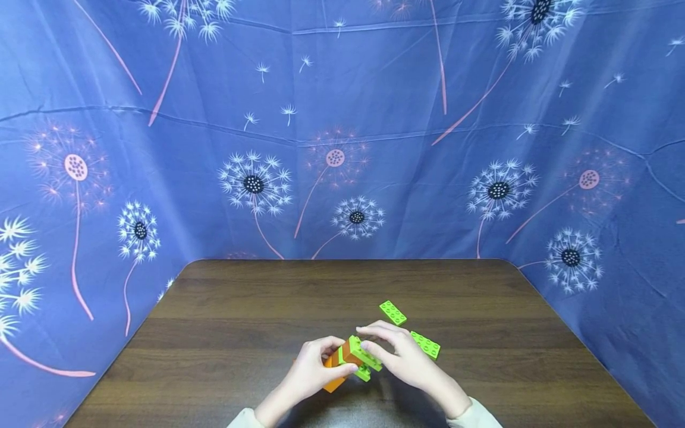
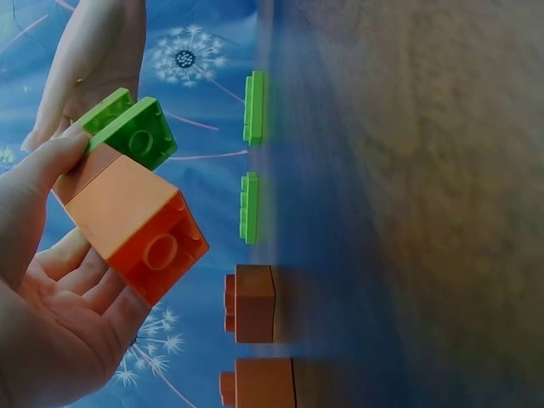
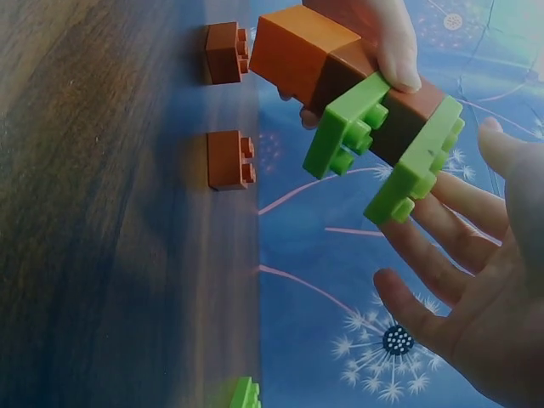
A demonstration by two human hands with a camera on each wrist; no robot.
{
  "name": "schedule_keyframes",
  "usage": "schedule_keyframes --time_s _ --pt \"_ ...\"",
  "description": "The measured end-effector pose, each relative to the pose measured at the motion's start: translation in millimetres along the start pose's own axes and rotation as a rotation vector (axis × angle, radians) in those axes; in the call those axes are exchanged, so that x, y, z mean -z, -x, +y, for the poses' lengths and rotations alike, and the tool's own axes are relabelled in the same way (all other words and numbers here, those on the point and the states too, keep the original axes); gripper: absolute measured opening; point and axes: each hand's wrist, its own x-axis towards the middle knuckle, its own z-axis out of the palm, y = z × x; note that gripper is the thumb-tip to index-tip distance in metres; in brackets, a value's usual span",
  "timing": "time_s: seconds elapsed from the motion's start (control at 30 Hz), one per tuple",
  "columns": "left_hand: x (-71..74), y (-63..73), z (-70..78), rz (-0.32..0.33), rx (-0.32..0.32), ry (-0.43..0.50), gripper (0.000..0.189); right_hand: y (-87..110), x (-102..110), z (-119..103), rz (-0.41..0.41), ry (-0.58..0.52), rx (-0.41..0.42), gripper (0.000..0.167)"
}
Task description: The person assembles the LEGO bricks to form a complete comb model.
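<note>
My left hand grips a stack of toy building bricks, thumb on one side and fingers on the other. At its lower end is an orange brick. Beyond it come brown bricks and two bright green plates, one partway along and one at the far end. Both plates jut out sideways, studs outward. My right hand is beside the end plate, its fingers extended and thumb apart; in the right wrist view the fingertips overlap the plate's edge.
Two loose green plates, a farther one and a nearer one, lie on the brown wooden table. Two reddish-brown bricks also stand on it. A blue dandelion-print cloth hangs around the table.
</note>
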Motion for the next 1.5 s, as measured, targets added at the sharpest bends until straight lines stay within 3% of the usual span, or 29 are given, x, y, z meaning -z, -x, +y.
schedule_keyframes --time_s 0.7,1.0,1.2,1.5 --pt "16.4 15.3 -5.0 0.058 0.044 0.034 0.03 -3.7 -9.2 13.1 0.006 0.043 -0.001 0.021" --pt "22.7 18.7 -8.2 0.088 0.094 0.069 0.03 -6.6 -12.5 17.0 0.005 0.071 0.024 0.02" --pt "25.6 20.4 -11.0 0.092 0.134 0.066 0.032 -7.5 -14.9 20.2 0.002 0.06 0.048 0.019" --pt "28.4 20.7 -12.9 0.115 0.135 0.032 0.034 -9.6 -20.5 24.5 -0.011 0.06 0.066 0.02"
